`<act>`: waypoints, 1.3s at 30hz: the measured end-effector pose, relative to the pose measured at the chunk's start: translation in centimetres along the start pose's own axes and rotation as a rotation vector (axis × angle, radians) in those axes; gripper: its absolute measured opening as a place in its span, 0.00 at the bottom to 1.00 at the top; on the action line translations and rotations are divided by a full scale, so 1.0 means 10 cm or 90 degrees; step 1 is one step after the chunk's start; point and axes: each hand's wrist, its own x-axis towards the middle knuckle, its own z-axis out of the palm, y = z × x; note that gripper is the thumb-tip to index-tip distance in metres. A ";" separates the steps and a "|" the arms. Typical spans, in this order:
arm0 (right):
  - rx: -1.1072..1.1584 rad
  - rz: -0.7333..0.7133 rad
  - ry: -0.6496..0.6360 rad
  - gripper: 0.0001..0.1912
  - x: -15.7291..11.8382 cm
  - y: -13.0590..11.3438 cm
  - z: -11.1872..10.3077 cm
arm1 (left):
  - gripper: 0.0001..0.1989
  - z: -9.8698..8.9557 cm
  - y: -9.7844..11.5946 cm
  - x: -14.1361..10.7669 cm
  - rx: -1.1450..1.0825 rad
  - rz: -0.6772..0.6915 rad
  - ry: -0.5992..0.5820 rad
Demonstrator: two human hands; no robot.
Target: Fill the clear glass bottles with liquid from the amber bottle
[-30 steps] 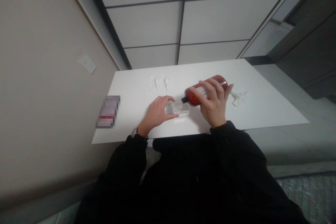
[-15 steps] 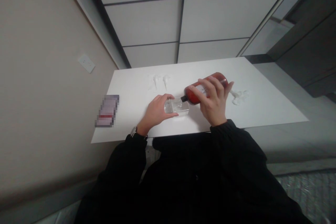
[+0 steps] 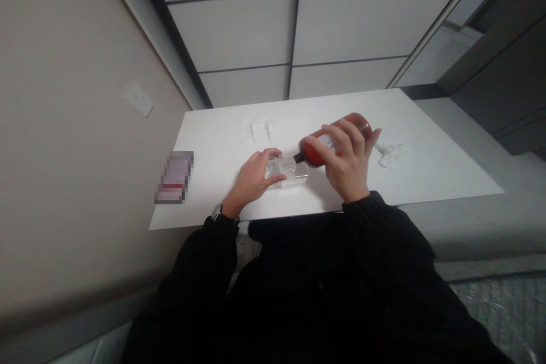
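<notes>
My right hand (image 3: 346,162) is wrapped round a reddish-brown bottle (image 3: 313,151) with a pale label. The bottle lies tilted, its dark neck pointing left and down over a clear container (image 3: 294,175). Whether liquid is flowing cannot be made out. Around the left end of that clear boxy container my left hand (image 3: 252,179) curves, thumb on the near side and fingers on the far side. The container rests on the white table (image 3: 213,205).
Two white pump tops (image 3: 268,129) lie toward the back of the table. Right of the bottle is a crumpled whitish item (image 3: 389,154). A pixelated flat object (image 3: 174,178) sits by the left edge. White panels (image 3: 247,34) rise behind, and a wall with a socket (image 3: 139,100) stands left.
My left thumb has shifted slightly up and left along the container. The bottle stays tilted at its mouth, and the whole view has moved a little.
</notes>
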 end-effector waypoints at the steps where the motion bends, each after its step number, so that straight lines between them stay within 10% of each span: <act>1: 0.006 -0.003 0.006 0.36 0.00 0.00 0.00 | 0.40 0.00 0.00 0.00 -0.002 0.002 0.002; 39: -0.029 0.018 -0.023 0.27 0.11 -0.10 -0.13 | 0.28 -0.04 0.10 -0.01 -0.017 -0.019 0.008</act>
